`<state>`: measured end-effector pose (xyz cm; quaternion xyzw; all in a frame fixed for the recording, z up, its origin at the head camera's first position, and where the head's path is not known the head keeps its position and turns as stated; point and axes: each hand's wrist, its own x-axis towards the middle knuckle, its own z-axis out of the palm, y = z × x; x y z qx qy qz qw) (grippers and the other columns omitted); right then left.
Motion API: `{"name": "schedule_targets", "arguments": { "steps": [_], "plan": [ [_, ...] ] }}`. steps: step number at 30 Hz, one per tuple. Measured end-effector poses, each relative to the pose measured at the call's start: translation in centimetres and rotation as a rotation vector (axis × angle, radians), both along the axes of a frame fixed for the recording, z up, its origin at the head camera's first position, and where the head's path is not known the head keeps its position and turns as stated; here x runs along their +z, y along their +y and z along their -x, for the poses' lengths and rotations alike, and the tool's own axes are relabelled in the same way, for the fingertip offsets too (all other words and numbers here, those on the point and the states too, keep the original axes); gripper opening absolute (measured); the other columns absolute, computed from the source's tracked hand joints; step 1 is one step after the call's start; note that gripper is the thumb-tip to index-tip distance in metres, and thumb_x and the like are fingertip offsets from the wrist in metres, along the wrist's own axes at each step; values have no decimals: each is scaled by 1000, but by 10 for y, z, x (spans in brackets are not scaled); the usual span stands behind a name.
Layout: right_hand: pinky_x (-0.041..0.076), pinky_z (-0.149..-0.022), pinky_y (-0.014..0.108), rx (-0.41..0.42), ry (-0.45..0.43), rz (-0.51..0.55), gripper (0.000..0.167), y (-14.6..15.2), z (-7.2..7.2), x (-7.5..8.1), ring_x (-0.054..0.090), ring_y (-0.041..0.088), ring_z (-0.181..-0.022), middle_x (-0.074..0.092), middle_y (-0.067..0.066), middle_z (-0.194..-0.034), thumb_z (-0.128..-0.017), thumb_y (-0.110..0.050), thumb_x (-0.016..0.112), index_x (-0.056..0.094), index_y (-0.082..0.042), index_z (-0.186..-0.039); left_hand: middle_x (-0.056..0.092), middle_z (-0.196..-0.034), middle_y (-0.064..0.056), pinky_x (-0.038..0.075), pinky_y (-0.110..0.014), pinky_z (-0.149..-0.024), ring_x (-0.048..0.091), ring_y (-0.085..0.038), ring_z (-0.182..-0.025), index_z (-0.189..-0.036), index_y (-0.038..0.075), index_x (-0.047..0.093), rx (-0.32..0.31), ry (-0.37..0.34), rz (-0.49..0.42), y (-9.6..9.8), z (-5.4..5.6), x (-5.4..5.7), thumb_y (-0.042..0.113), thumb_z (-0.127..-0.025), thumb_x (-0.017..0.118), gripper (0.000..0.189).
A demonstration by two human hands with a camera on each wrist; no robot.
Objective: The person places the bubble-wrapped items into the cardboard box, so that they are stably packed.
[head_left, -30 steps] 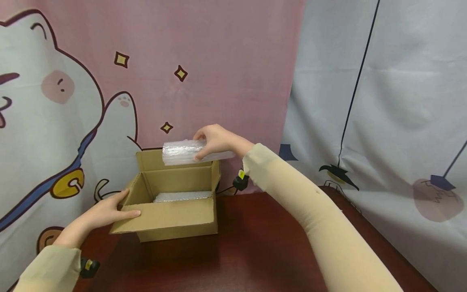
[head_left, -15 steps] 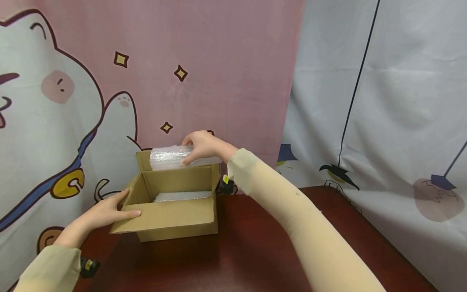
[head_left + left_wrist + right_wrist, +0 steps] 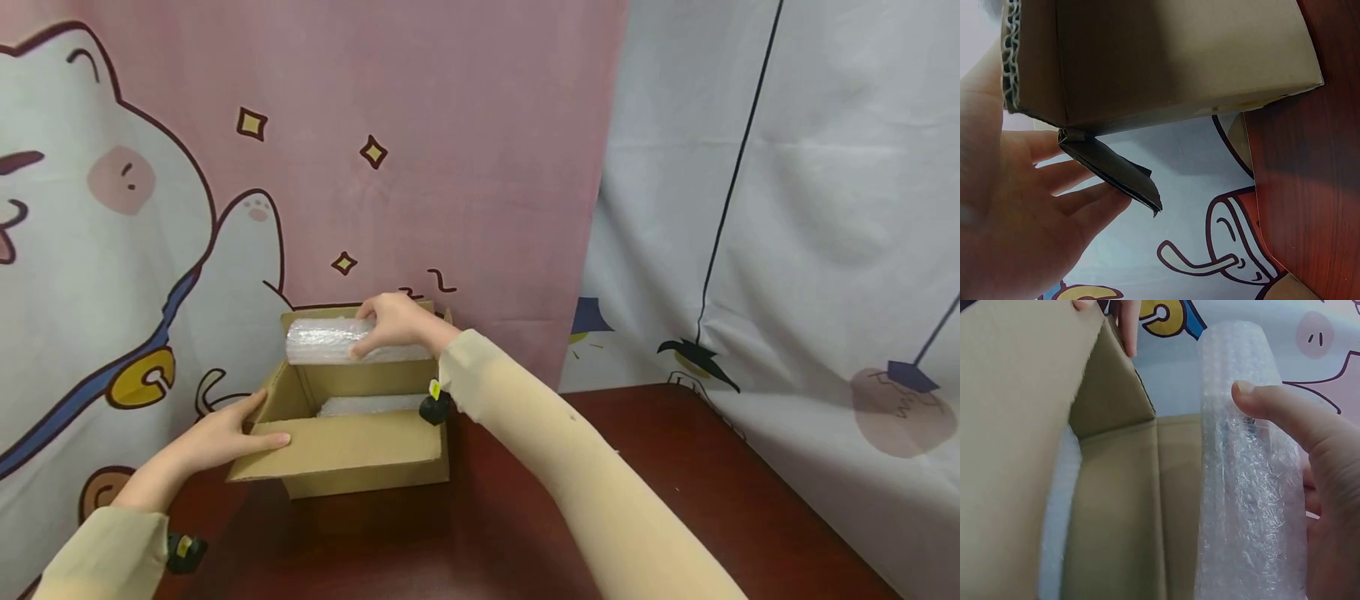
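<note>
An open cardboard box (image 3: 367, 482) stands on the dark red table, its flaps spread. My left hand (image 3: 213, 439) grips its left front corner, thumb over the front flap; in the left wrist view the fingers (image 3: 1088, 206) lie behind a side flap. Above the rear part of the box, my right hand (image 3: 401, 323) holds a long bubble-wrapped roll (image 3: 318, 342) sideways. Thumb and fingers lie on opposite sides of the roll in the right wrist view; whatever the wrap encloses is unclear. Another piece of bubble wrap (image 3: 360, 406) lies inside the box, partly hidden by the front flap.
Behind the table (image 3: 622, 483) hangs a printed cloth (image 3: 480, 167) with a cartoon cat, close behind the box. A pale cloth (image 3: 787, 208) hangs along the right side. The table's right edge runs diagonally toward the front.
My right hand has moved left and down with the bubble-wrapped roll, from above the box's right rear to lower over its opening. The left hand and the box have stayed in place.
</note>
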<state>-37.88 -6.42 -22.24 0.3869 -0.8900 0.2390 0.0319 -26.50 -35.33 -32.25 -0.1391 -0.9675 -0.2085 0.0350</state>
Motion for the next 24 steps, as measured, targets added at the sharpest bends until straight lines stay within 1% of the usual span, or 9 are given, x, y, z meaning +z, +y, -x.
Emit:
{"name": "schedule_targets", "arguments": {
  "steps": [3,6,15,19,24],
  "plan": [
    [46,-89,22,-9,-44,46,65,-5,1,-9,56,12,-112,61,-2,-126,-73,-41,84,62,-12,-127,32,-140,-42,41,-64,-89,41,-57,-121,-147,-16,19,0,-3,-6,0,0,2,48,-86,69,101],
    [45,-90,21,-18,-70,62,66,-10,1,-19,55,11,-113,61,-3,-126,-73,-41,84,62,-12,-128,32,-141,-42,41,-64,-90,41,-57,-121,-147,-16,19,-1,-6,-9,0,1,1,48,-86,69,101],
    [46,-88,21,-23,-132,37,66,-19,0,-44,57,12,-110,63,1,-125,-72,-38,85,64,-9,-127,31,-141,-42,41,-64,-90,40,-58,-122,-146,-17,20,1,-10,-13,1,1,-2,48,-87,69,101],
    [46,-88,21,-22,-148,5,66,-21,-2,-50,57,13,-112,63,1,-126,-73,-39,84,63,-8,-127,31,-141,-43,41,-64,-90,40,-58,-122,-146,-17,20,8,-14,-15,2,0,-3,48,-86,69,101],
    [47,-89,22,-33,-167,-7,67,-22,-3,-50,57,14,-114,62,1,-128,-74,-38,84,63,-8,-129,31,-141,-43,40,-65,-91,39,-58,-122,-146,-17,20,6,-9,-16,2,-1,-2,48,-86,69,102]
  ]
}}
